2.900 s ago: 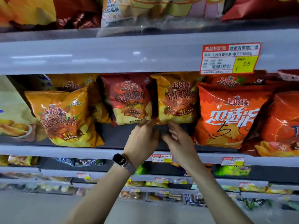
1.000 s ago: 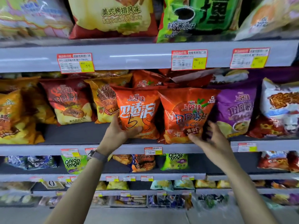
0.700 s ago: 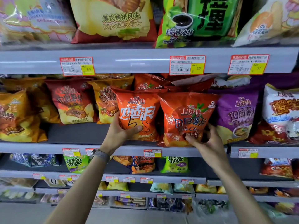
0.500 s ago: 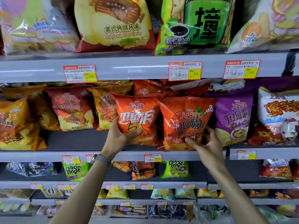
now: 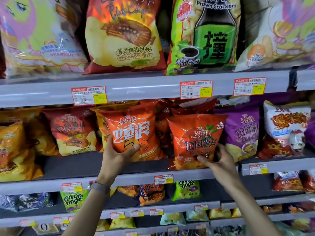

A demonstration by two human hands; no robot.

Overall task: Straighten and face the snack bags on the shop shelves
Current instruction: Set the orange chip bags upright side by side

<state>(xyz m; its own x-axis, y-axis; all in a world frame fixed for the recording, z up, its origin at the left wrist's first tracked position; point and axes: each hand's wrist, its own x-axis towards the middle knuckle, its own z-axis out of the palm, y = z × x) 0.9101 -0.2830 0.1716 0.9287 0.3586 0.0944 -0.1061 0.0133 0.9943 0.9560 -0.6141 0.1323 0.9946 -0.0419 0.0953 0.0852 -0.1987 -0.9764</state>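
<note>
Two snack bags stand side by side on the middle shelf point(image 5: 68, 169). My left hand point(image 5: 117, 154) grips the lower left corner of an orange bag with white lettering point(image 5: 133, 132), thumb across its front. My right hand point(image 5: 219, 160) grips the lower right corner of a red-orange chip bag point(image 5: 196, 137), thumb on the front and fingers behind. Both bags face forward and stand upright, the red-orange one slightly nearer the shelf's front edge.
A dark red bag point(image 5: 73, 132) and yellow bags point(image 5: 15, 150) stand to the left, a purple bag point(image 5: 242, 132) and a white bag point(image 5: 286, 130) to the right. Large bags point(image 5: 124, 34) fill the shelf above. Lower shelves hold small packs such as onion rings point(image 5: 73, 200).
My hands moved right from the yellow bags to the orange and red-orange bags and took hold of them. Over the last second the view tilted upward while both hands kept their grip.
</note>
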